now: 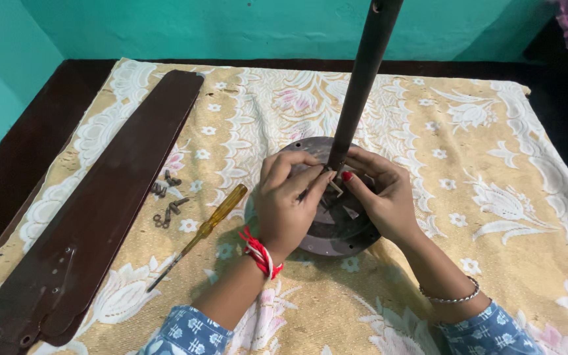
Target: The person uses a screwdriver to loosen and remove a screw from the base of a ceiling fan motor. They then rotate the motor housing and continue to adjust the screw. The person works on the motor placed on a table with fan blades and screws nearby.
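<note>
Both our hands are bunched together at the foot of the dark rod (361,79): left hand (288,200) and right hand (379,194) pinching some small pale piece, hard to make out, right where the rod meets the round motor housing (336,233). Best to keep the rod upright and the fingertips steady. Screwdriver (200,235) and loose screws (165,200) sit just left, fan blades (100,210) beyond; open cloth (494,171) on the right.

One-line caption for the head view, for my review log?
Both hands, left hand and right hand, work at the downrod base on a ceiling fan motor; screwdriver and fan blades alongside.
</note>
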